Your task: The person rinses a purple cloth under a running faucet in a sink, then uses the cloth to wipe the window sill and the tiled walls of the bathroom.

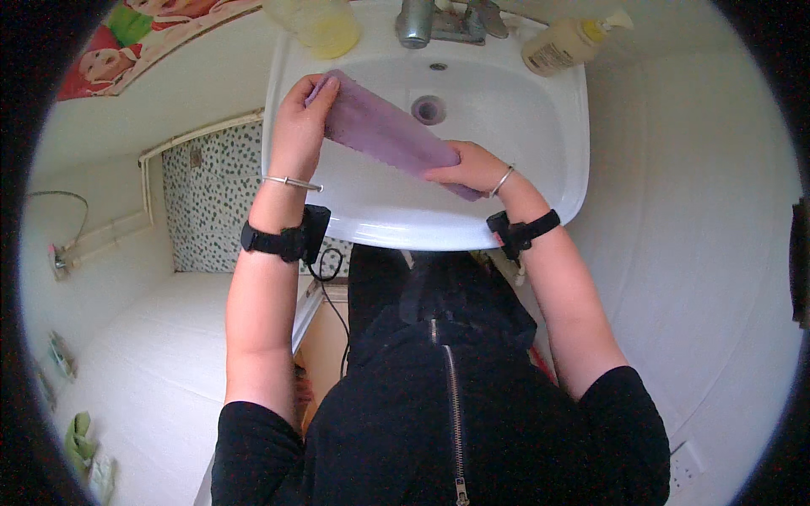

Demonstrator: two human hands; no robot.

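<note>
A folded purple cloth (386,126) slants across the basin, its upper-left end in my left hand (302,123) and its lower-right end in my right hand (476,166). My left thumb presses on top of the fold near the left rim. The right hand grips the other end, with fingers partly hidden by the fabric. Beneath the cloth is a white ceramic washbasin (531,139). Its drain hole (429,111) shows just beyond the cloth's far edge.
A metal faucet (416,25) stands at the back of the basin. To its right, a pump bottle (560,47) bears writing; to its left is a yellowish translucent container (326,31). Speckled floor tiles (212,202) lie left of the basin. A black cable (342,316) hangs by my left side.
</note>
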